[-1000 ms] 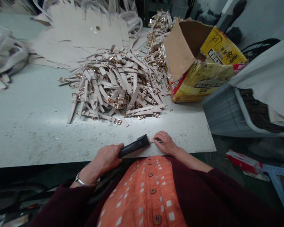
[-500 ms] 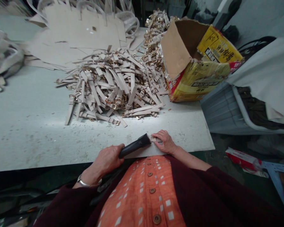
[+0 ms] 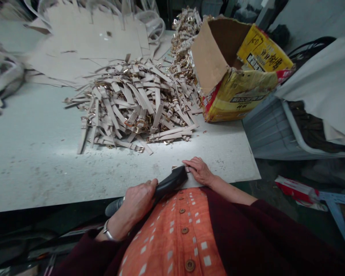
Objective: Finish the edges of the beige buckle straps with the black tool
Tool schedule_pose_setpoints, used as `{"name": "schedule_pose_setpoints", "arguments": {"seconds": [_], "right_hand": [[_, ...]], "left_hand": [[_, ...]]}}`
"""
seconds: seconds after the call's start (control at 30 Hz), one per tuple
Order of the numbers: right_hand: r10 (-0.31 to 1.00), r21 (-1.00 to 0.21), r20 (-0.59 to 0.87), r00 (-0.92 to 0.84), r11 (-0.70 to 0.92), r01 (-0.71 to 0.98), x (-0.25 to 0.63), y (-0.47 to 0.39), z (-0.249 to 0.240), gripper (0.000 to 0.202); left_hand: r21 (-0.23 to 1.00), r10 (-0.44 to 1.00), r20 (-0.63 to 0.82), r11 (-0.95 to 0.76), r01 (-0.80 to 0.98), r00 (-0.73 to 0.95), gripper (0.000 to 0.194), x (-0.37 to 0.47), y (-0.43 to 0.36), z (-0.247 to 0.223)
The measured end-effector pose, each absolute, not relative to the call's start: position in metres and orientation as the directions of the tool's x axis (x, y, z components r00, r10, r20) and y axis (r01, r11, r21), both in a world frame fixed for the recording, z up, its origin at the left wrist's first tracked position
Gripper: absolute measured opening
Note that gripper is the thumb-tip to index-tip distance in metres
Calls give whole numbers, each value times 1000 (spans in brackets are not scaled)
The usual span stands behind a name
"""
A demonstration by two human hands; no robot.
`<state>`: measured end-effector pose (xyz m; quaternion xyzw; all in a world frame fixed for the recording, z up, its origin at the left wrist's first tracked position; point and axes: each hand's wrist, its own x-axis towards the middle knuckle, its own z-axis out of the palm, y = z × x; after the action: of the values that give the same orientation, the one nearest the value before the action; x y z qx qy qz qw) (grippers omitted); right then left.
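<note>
From here I see the left hand (image 3: 140,201) wrapped round a black tool (image 3: 172,182), its head over a small buckled strap (image 3: 174,168) that the right hand's fingers (image 3: 189,164) pinch near the table (image 3: 46,172) edge, likely to steady it, the strap pile (image 3: 143,103) beyond.

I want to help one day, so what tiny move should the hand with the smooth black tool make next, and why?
Perhaps the left hand should ease the smooth black tool back slightly. Its wide end seems to hide part of the thin beige strap with the gold-coloured metal buckle, and sits very close to the fingertips of the right hand, which holds that strap.
</note>
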<state>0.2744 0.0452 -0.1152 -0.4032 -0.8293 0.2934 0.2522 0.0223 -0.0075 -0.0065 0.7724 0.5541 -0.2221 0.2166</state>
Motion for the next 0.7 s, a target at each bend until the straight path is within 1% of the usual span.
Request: {"name": "schedule_pose_setpoints", "arguments": {"seconds": [0.13, 0.3, 0.47, 0.6, 0.7], "right_hand": [[825, -713, 181, -536, 485, 506, 276, 46, -120, 43], [829, -725, 183, -528, 477, 497, 277, 46, -121, 43], [824, -726, 175, -540, 478, 494, 277, 46, -118, 44], [838, -739, 161, -521, 452, 499, 277, 45, -117, 49], [850, -762, 163, -500, 431, 484, 278, 46, -116, 53]], "left_hand": [[97, 769, -580, -264, 960, 270, 22, 36, -4, -6], [82, 767, -597, -235, 968, 237, 23, 30, -5, -2], [54, 772, -586, -264, 963, 244, 24, 22, -7, -2], [74, 773, -580, -261, 962, 255, 24, 32, -4, -5], [86, 782, -577, -228, 970, 234, 24, 38, -1, -10]]}}
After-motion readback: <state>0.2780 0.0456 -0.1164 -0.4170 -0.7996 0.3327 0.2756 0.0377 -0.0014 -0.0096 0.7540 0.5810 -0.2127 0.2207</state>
